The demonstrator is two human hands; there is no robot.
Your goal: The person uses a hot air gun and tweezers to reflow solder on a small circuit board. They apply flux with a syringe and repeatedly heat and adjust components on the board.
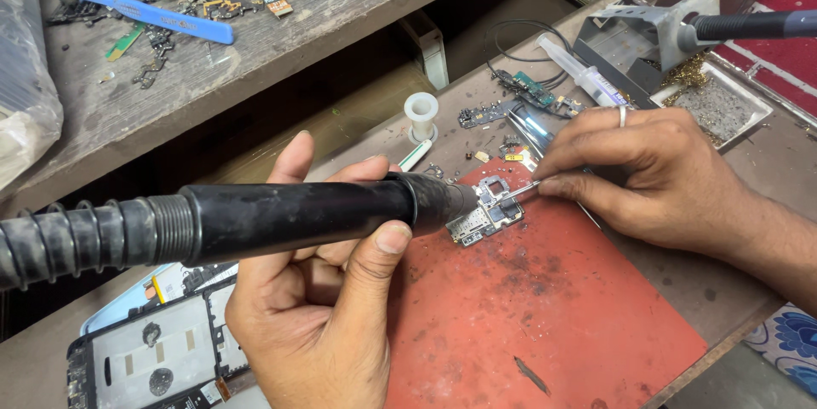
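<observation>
My left hand (328, 290) grips a black hot-air handle (289, 213) with a ribbed hose running off to the left. Its nozzle points at a small phone circuit board (487, 215) lying on a red work mat (545, 307). My right hand (655, 175), wearing a ring, pinches thin metal tweezers (521, 191) whose tips touch the board's top edge, right beside the nozzle.
An opened phone body (153, 358) lies at the lower left. Behind the mat are a white spool (421, 115), a syringe (583, 73), small board pieces (532, 90), a soldering iron stand with tray (647, 30). The upper shelf holds a blue pry tool (157, 16) and scattered parts.
</observation>
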